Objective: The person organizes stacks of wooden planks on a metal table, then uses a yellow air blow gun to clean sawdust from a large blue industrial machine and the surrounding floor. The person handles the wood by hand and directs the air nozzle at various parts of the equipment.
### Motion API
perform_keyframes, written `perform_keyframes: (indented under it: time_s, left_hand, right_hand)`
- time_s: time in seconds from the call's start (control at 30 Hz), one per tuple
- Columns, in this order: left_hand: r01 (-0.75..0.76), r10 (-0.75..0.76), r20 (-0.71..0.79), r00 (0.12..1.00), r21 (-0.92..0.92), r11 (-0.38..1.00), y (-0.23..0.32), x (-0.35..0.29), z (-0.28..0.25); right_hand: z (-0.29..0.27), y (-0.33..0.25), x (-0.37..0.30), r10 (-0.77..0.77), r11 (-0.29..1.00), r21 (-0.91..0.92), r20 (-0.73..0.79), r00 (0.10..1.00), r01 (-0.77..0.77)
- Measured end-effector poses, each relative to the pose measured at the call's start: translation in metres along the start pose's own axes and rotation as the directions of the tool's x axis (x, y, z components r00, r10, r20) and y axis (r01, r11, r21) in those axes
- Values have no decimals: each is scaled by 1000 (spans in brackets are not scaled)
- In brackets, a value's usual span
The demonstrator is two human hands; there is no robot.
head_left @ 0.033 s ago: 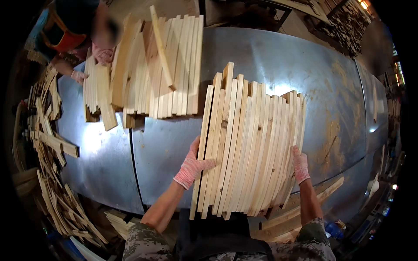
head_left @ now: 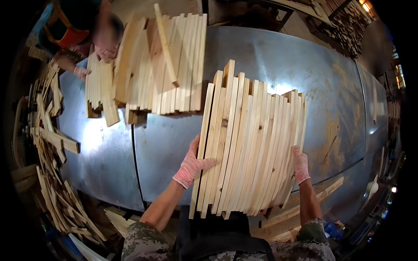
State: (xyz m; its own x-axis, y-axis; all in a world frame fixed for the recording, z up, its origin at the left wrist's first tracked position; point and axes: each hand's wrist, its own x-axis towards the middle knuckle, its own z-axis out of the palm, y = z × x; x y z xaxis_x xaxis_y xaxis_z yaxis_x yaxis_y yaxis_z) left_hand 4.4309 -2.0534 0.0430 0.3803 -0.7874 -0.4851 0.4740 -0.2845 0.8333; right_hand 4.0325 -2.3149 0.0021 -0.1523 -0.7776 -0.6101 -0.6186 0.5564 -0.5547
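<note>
A row of pale wooden strips, standing side by side with uneven ends, lies between my hands at the front of the metal table. My left hand, in a pink-and-white knitted glove, is closed against the row's left side, thumb over the top. On the opposite side, my right hand, gloved alike, presses the outermost strip with its thumb up. Both hands squeeze the strips together; the fingertips underneath are hidden. The near ends reach past the table edge toward my body.
Another wide stack of strips lies at the far left, with one loose strip slanting across it. A co-worker's gloved hands touch a smaller stack there. Scrap wood heaps along the left; sawdust marks the metal table.
The far stack and the co-worker's hands appear slightly farther right and higher in the picture. My hands and the strips between them look almost unchanged.
</note>
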Motion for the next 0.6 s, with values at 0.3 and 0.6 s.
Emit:
perform_keyframes:
  time_s: [0.3,0.6]
  left_hand:
    - [-170,146,-189,971,-118,978,57,-222,-50]
    - [-586,507,-612,607,87,806,-38,-576,-89]
  right_hand:
    - [21,-24,-130,-559,799,415,246,792,435]
    - [91,-50,-415,-672,672,441,700,241,594]
